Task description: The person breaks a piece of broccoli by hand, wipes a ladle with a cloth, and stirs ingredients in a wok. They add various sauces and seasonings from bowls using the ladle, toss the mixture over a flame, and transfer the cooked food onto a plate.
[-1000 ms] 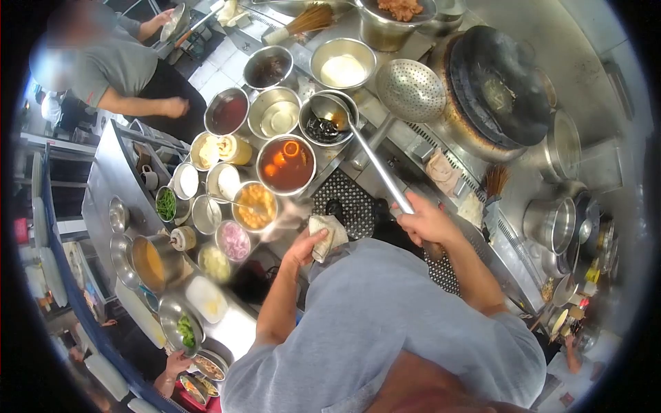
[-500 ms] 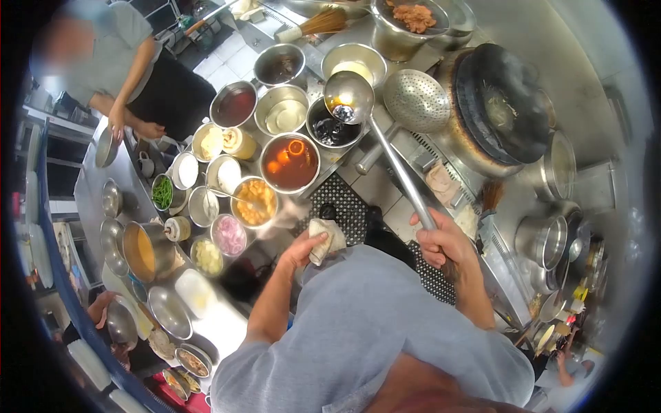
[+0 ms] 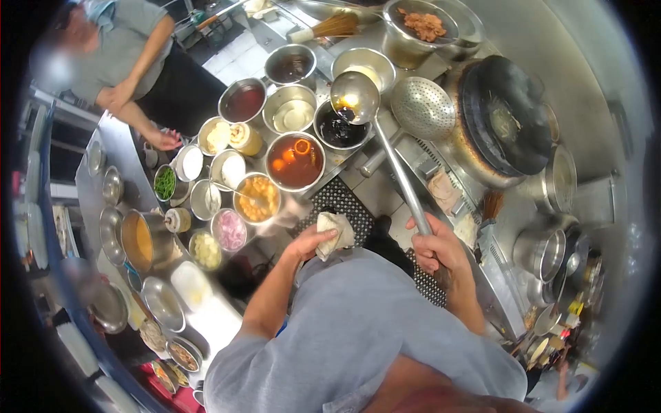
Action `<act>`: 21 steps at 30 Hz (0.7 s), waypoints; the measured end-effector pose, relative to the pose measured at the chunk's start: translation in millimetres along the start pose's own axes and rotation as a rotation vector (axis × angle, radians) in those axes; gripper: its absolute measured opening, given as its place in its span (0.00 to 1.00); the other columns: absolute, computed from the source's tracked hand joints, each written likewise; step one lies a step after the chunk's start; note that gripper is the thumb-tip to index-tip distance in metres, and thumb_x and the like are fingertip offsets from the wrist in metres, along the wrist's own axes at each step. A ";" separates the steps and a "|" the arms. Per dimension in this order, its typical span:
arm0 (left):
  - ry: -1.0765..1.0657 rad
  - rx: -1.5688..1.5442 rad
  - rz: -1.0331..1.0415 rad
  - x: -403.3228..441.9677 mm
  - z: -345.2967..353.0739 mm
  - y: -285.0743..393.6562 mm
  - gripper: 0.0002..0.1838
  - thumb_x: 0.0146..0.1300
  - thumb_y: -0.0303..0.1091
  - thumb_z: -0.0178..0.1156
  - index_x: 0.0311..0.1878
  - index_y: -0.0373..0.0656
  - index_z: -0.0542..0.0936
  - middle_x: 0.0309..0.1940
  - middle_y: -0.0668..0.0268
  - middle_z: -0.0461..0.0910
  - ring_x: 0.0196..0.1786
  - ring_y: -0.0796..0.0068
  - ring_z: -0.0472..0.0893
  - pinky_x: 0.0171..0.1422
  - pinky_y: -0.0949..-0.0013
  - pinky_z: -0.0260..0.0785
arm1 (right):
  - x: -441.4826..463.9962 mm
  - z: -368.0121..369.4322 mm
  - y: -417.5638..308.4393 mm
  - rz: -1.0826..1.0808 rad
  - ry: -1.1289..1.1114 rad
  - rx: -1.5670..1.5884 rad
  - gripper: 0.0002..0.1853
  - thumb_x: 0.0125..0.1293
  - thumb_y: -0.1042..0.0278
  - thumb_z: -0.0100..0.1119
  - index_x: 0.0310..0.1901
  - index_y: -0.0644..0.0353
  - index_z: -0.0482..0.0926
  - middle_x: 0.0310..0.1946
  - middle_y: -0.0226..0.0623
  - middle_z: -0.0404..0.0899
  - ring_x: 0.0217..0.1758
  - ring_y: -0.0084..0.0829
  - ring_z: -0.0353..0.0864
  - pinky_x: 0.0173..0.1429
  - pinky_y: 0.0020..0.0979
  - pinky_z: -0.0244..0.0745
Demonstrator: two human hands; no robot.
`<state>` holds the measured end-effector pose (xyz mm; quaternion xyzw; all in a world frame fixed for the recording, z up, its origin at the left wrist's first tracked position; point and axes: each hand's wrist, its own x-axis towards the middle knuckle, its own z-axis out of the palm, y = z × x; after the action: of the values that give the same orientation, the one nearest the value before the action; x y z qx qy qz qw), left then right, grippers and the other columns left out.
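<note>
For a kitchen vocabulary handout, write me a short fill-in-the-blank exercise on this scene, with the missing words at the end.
The right hand grips a long-handled ____. The left hand holds a pale, bunched-up ____. The bowl of the strainer is pierced with many small ____. The round pieces in the pot of reddish liquid are coloured ____.

Missing words: ladle; cloth; holes; orange.

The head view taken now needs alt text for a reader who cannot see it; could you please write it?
The right hand holds a ladle by a pot of dark liquid, while the left hand grips a cloth. Around them are bowls of sauces and ingredients, a strainer, a blackened wok and a co-worker.
</note>
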<state>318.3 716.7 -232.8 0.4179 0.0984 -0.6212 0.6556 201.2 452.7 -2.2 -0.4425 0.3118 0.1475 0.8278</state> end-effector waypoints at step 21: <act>-0.079 1.506 0.918 133.4 394.5 86.3 0.31 0.54 0.37 0.65 0.60 0.41 0.67 0.50 0.48 0.77 0.54 0.56 0.77 0.59 0.61 0.67 | -73.7 -231.2 -30.1 -0.487 0.617 -0.152 0.19 0.56 0.76 0.52 0.51 0.64 0.67 0.16 0.28 0.65 0.09 0.20 0.65 0.12 0.25 0.59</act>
<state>269.5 344.2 -33.4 0.7152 -0.5375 -0.2104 0.3940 71.6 247.4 -31.0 -0.5868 0.4200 -0.1701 0.6710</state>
